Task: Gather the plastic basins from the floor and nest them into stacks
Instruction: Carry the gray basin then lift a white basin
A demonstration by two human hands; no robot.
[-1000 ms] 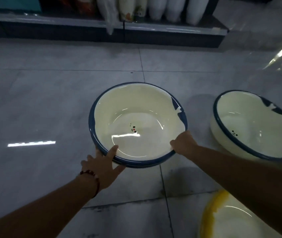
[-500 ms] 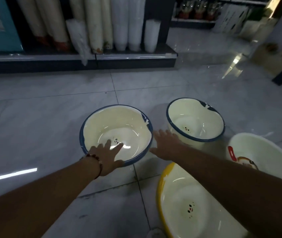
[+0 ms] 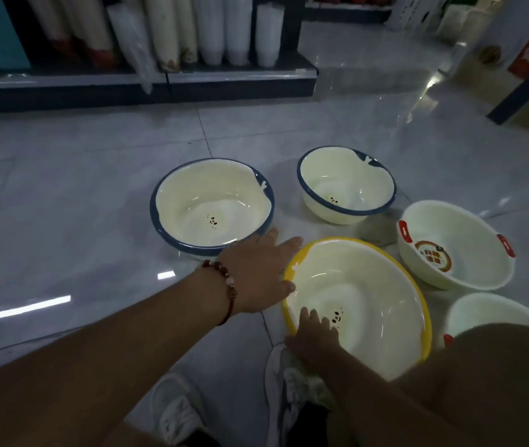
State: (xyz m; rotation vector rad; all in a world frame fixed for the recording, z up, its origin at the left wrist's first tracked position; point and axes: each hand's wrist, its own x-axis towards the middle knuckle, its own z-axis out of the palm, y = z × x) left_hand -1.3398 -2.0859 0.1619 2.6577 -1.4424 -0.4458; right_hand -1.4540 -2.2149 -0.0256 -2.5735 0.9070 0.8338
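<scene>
Several cream plastic basins stand upright on the tiled floor. A large blue-rimmed basin [image 3: 192,201] sits at centre, with a smaller blue-rimmed basin [image 3: 353,179] to its right. Nearest me is a yellow-rimmed basin [image 3: 376,285]. My right hand [image 3: 313,333] grips its near rim, fingers curled inside. My left hand [image 3: 256,272], with a bead bracelet on the wrist, lies spread against its left rim, thumb touching the yellow edge. A white basin with red handles [image 3: 469,272] stands at the right, and part of another white basin [image 3: 489,311] shows behind my right arm.
A low dark shelf [image 3: 147,88] at the back carries tall stacks of white and cream plastic ware [image 3: 224,27]. Boxes and a dark-framed display [image 3: 521,91] stand at the far right. My white shoes [image 3: 176,411] are on the floor right below the yellow-rimmed basin.
Both hands have left the large blue-rimmed basin and come back to the yellow-rimmed one. My right hand has closed on its near rim. The view has pulled back, showing more basins.
</scene>
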